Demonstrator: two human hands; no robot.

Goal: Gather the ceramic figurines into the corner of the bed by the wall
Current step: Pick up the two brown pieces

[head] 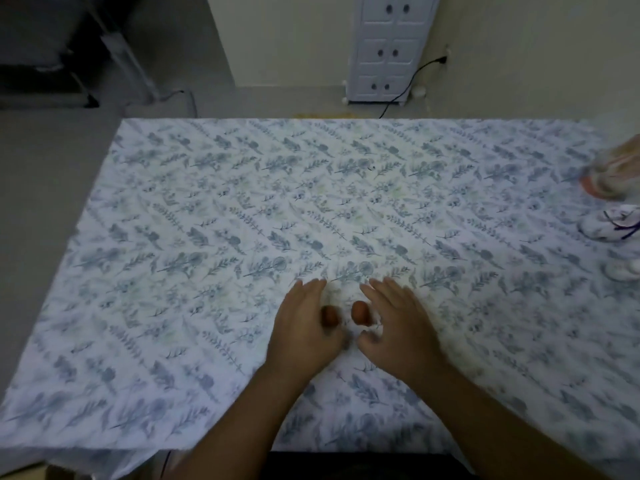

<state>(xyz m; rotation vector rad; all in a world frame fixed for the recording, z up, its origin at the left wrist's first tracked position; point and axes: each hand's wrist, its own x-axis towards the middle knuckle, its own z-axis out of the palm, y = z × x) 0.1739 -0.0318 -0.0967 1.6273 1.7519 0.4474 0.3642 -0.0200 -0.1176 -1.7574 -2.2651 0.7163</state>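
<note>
Presently cupping two brown figurines (360, 312) on bed (207, 209). Left hand (304, 327) and right hand (398, 327) loosely spread, grasping nothing, flanking them. Probably readying to shift both cornerward.

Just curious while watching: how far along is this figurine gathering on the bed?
A few pale figurines already sit at the bed's right edge. Both hands, left hand and right hand, close around two small brown pieces mid-bed; these remain to be carried over.

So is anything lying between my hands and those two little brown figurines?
No. The left hand and right hand flank the two brown figurines, with only bedsheet between.
</note>
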